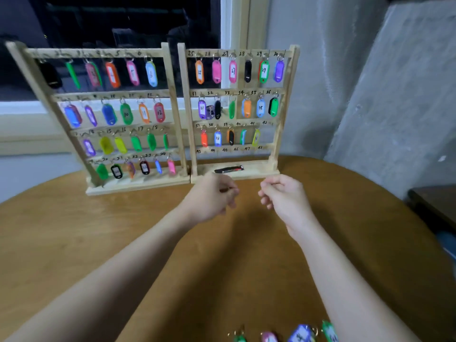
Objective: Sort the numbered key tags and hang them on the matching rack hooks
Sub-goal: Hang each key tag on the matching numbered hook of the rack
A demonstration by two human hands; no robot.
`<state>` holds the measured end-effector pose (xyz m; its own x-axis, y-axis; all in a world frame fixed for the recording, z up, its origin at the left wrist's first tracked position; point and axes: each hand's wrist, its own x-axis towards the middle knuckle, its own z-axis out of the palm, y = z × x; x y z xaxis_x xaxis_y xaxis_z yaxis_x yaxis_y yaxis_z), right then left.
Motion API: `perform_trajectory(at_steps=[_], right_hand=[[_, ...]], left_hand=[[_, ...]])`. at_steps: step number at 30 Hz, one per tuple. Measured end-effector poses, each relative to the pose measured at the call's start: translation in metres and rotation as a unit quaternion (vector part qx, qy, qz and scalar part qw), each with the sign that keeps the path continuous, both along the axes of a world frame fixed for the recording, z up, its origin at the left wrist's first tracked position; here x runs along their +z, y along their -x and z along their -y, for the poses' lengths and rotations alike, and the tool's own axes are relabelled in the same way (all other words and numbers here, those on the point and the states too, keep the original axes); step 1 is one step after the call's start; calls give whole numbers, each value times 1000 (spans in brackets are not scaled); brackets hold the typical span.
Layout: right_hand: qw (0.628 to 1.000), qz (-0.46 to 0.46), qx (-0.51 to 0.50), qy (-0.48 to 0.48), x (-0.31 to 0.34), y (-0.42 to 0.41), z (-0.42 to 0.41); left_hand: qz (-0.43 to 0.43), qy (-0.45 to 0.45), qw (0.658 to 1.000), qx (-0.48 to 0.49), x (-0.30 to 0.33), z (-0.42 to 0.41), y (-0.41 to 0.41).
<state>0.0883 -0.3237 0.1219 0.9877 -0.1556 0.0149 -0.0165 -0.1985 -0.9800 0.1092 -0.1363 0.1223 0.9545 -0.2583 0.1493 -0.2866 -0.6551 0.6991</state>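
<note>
The left hand (212,196) and right hand (281,193) hung at 12 o'clock over the round wooden table (74,230), fingers curled; whether they pinched anything, I could not tell. Loose coloured plastic key tags (301,334) lay at 6 o'clock. The right wooden rack (276,134) had bare bottom hooks. A tag might go on the wrong number, since the writing was small.

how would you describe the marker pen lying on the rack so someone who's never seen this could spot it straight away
Two wooden key racks stand side by side at the back of the round table. On the right rack, look below the lowest row of hooks to the flat base board. The marker pen lies there on its side, dark with a red patch, the only thing not hanging.
</note>
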Motion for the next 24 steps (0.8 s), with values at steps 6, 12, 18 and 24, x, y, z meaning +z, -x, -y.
perform_trajectory(at_steps=[6, 12, 18, 24], right_hand=[[977, 53, 76, 194, -42, 84, -31], [934, 57, 142, 322, -63, 153, -42], [910, 106, 169, 364, -86, 198, -42], [896, 132, 134, 401, -94, 221, -44]], left_hand=[[-22, 0, 1000, -9, -29, -30, 89], [-52, 12, 998, 31, -78, -61, 155], [-12, 48, 999, 15, -112, -72, 204], [23, 78, 995, -59, -117, -81, 218]])
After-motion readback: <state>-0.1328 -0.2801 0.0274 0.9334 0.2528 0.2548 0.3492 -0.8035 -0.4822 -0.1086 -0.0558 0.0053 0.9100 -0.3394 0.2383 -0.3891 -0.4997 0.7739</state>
